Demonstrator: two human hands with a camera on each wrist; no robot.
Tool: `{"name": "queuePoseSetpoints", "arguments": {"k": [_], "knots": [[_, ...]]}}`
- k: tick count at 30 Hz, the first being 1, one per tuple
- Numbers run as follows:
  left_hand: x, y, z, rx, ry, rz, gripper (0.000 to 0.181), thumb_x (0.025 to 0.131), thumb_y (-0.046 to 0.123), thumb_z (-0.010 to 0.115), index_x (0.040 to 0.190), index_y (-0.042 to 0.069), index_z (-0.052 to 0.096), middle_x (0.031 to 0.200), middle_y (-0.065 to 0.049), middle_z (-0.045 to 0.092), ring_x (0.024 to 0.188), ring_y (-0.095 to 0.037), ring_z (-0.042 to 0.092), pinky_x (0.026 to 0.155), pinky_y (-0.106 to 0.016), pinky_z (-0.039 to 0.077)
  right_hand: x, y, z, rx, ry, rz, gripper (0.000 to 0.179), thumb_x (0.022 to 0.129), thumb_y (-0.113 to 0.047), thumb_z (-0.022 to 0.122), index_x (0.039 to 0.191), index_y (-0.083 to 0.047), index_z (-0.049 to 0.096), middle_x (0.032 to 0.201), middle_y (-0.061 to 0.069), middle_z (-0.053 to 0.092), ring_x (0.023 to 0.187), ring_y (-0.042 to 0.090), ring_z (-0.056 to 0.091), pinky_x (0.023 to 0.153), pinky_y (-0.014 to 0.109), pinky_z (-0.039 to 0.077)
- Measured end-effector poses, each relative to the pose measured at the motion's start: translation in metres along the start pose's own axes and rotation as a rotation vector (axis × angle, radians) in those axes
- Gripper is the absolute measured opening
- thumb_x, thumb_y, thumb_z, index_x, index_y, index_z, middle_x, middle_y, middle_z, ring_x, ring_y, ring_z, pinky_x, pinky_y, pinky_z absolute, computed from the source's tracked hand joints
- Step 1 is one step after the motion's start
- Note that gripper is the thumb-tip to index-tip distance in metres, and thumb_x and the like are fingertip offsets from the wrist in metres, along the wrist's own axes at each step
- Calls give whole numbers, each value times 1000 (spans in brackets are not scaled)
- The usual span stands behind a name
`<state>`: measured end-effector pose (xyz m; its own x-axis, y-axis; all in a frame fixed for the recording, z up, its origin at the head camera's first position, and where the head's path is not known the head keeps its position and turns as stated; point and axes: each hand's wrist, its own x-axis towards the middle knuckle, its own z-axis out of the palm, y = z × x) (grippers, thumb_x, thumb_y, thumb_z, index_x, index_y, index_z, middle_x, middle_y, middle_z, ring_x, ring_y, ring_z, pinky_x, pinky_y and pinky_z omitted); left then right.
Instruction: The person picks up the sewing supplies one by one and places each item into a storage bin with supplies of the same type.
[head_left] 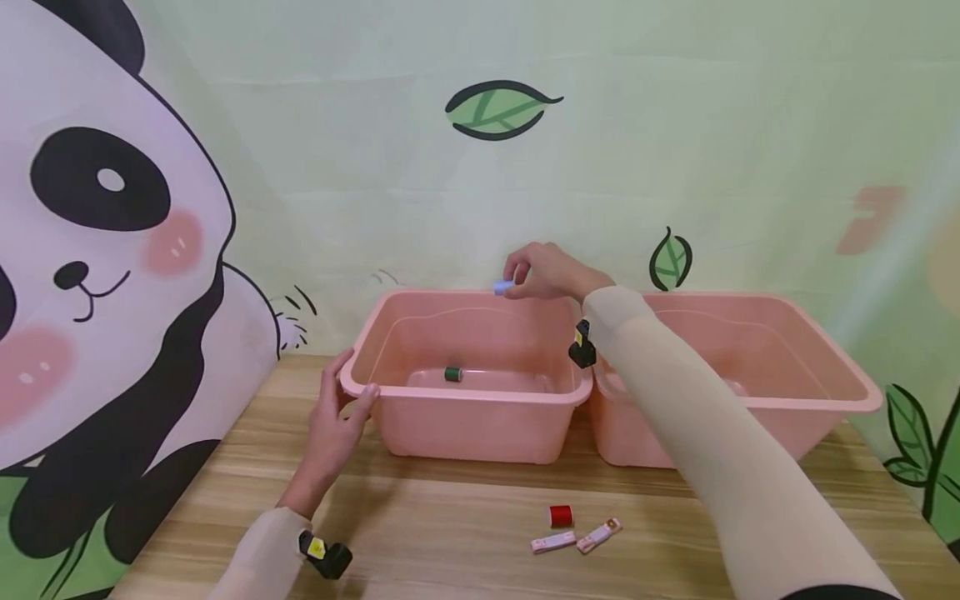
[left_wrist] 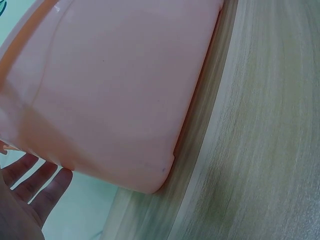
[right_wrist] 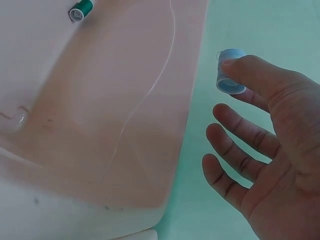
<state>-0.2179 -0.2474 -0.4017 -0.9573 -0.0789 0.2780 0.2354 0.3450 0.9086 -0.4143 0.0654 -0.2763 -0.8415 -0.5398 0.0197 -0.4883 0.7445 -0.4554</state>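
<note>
My right hand [head_left: 546, 272] pinches a light blue spool of thread [right_wrist: 231, 72] between thumb and index finger. It holds the spool at the height of the back rim of the left pink plastic tub [head_left: 480, 429]; the other fingers are loosely bent. With thumb and fingers, my left hand [head_left: 337, 425] grips that tub's front left corner. Inside the tub, a green spool of thread [head_left: 453, 374] lies on its side. On the table in front are a red spool of thread [head_left: 561, 516] and two small folded pinkish strips, a left one [head_left: 553, 542] and a right one [head_left: 599, 536].
A second pink tub [head_left: 813, 406] stands close beside the first, partly hidden behind my right forearm. Both rest on a wood-grain table [head_left: 442, 517]. Behind them hangs a pale green backdrop [head_left: 360, 150] printed with a panda and leaves.
</note>
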Motion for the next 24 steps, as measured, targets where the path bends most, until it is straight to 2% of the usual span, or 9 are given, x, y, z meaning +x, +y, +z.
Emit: {"name": "queuePoseSetpoints", "arguments": {"k": [3, 10, 12, 19, 24], "knots": [[1, -1, 0, 14, 0, -1, 70, 106, 31, 58, 162, 16, 20, 161, -18, 35, 130, -37, 50, 99, -47, 54, 0, 0, 0, -2, 1, 3, 17, 93, -27, 77, 102, -14, 71, 111, 10, 68, 105, 28, 57, 89, 40, 54], [13, -31, 0, 32, 25, 2, 68, 105, 30, 61, 162, 28, 23, 160, -9, 38, 128, -29, 53, 94, -26, 55, 1, 1, 3, 1, 0, 14, 17, 94, -27, 77, 102, -14, 70, 111, 11, 66, 104, 29, 57, 88, 40, 54], [14, -35, 0, 34, 31, 14, 68, 104, 30, 61, 161, 30, 24, 160, -8, 39, 127, -28, 54, 92, -22, 54, 0, 1, 5, 9, 1, 24, 18, 94, -26, 77, 104, -13, 70, 113, 12, 65, 105, 30, 56, 89, 41, 54], [13, -35, 0, 32, 35, 33, 67, 104, 36, 61, 160, 31, 25, 159, -7, 40, 126, -28, 54, 91, -18, 53, 2, 1, 9, -11, -7, 41, 40, 94, -23, 76, 130, -13, 61, 122, 14, 63, 111, 32, 57, 95, 44, 55], [13, -33, 0, 30, 35, 23, 67, 104, 33, 61, 161, 28, 25, 159, -9, 41, 126, -29, 54, 89, -15, 52, 2, 1, 10, -41, -48, 37, 46, 95, -24, 74, 136, -15, 57, 124, 15, 63, 112, 33, 58, 96, 46, 53]]}}
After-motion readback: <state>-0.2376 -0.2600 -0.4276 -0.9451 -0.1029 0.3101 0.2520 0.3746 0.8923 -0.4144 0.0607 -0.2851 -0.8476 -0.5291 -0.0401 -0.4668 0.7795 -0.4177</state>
